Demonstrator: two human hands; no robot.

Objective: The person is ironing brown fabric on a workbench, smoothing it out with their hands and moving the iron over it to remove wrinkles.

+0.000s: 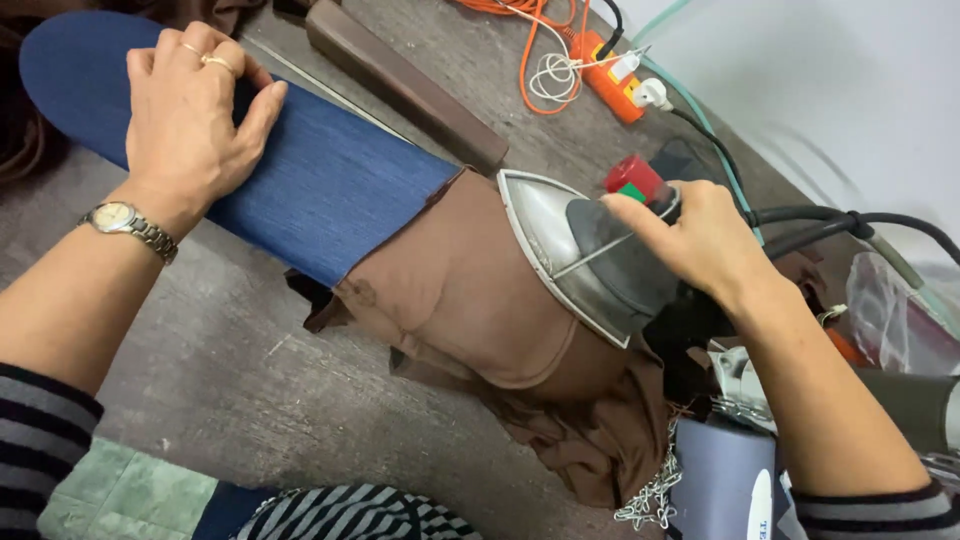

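Left hand [190, 115]: laid flat, fingers together, on the blue sleeve board [310, 180] near its rounded end, so the board is pinned down.
Right hand [700, 240]: wrapped around the handle of the steam iron [575, 255], forefinger stretched toward the red button [632, 178].
Garment: brown fabric [470, 290] is pulled over the board's near end, right under the iron's tip.
Risk: the fabric could probably get scorched if the iron is parked too long, tbh.
Cables: the hoses [840, 222] look easy to snag.
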